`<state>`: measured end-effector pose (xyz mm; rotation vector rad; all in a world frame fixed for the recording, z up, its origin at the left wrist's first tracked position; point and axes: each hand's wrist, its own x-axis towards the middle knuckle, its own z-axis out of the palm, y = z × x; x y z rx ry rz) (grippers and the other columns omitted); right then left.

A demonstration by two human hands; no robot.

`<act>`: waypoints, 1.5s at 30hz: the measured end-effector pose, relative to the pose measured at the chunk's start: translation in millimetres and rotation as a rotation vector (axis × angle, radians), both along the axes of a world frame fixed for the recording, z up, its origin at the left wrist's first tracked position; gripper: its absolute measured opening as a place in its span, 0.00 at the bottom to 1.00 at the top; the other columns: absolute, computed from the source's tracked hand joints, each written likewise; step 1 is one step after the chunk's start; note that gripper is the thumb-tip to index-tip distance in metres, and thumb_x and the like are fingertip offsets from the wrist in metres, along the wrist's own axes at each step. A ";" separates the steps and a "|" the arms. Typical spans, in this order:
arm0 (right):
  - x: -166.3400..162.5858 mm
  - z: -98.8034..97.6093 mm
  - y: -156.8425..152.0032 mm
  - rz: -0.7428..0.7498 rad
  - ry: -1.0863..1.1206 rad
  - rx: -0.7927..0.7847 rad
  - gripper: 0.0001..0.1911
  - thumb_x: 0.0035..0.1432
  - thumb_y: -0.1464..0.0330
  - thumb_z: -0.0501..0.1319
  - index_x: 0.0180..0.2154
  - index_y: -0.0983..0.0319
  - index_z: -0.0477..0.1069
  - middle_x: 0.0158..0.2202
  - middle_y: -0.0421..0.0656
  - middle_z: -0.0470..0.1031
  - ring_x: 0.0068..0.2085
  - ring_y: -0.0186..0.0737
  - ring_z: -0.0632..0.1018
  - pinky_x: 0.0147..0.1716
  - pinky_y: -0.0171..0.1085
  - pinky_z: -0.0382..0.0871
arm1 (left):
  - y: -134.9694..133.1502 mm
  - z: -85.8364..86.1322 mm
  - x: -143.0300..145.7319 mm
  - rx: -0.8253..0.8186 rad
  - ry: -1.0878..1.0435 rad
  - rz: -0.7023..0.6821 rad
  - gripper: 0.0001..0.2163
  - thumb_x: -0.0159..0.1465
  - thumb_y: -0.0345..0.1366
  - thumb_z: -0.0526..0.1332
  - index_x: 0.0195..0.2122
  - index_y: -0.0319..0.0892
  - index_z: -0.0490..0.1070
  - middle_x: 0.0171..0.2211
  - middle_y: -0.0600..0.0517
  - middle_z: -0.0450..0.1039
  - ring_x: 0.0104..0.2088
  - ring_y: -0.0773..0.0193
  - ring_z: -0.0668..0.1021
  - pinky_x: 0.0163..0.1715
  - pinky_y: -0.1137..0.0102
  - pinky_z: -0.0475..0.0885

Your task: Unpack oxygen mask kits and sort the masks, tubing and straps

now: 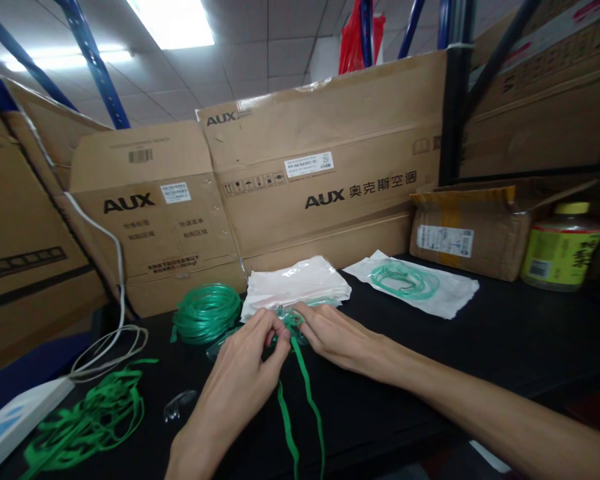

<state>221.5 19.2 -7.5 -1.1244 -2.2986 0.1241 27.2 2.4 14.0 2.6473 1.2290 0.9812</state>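
Observation:
My left hand pinches a flat green strap between thumb and forefinger. Two ends of the strap trail down over the dark tabletop toward me. Close against it, my right hand has its fingers closed at a small translucent green piece, where the strap is gathered. My fingers partly hide that piece, so its shape is unclear. Just left of my hands lies a coil of green tubing. Behind them is a stack of white pouches.
A pouch with thin green tubing lies at right. Beyond it stand an opened carton and a yellow-capped jar. A heap of green straps, a clear plastic piece and a white power strip are at left. Large cardboard walls the back.

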 end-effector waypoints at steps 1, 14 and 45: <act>0.0 1.4 -0.1 -0.010 -0.003 -0.003 0.12 0.70 0.72 0.48 0.48 0.67 0.68 0.35 0.47 0.75 0.33 0.41 0.74 0.35 0.37 0.61 | 0.2 0.7 -0.7 -0.020 0.000 0.000 0.09 0.70 0.37 0.52 0.32 0.45 0.63 0.29 0.55 0.65 0.30 0.62 0.69 0.31 0.68 0.62; -1.4 0.1 -1.3 -0.038 -0.090 0.007 0.17 0.73 0.63 0.48 0.46 0.67 0.71 0.34 0.48 0.77 0.32 0.43 0.75 0.31 0.38 0.58 | 0.0 3.6 -0.9 -0.016 0.008 0.097 0.12 0.71 0.44 0.54 0.35 0.44 0.70 0.30 0.56 0.63 0.30 0.63 0.69 0.32 0.68 0.60; -6.8 5.0 -3.4 -0.080 -0.176 0.080 0.11 0.71 0.69 0.52 0.47 0.67 0.70 0.35 0.49 0.80 0.31 0.43 0.77 0.27 0.37 0.52 | -1.9 2.1 0.7 -0.012 -0.007 0.094 0.14 0.72 0.44 0.53 0.33 0.44 0.68 0.30 0.55 0.64 0.30 0.64 0.69 0.32 0.68 0.60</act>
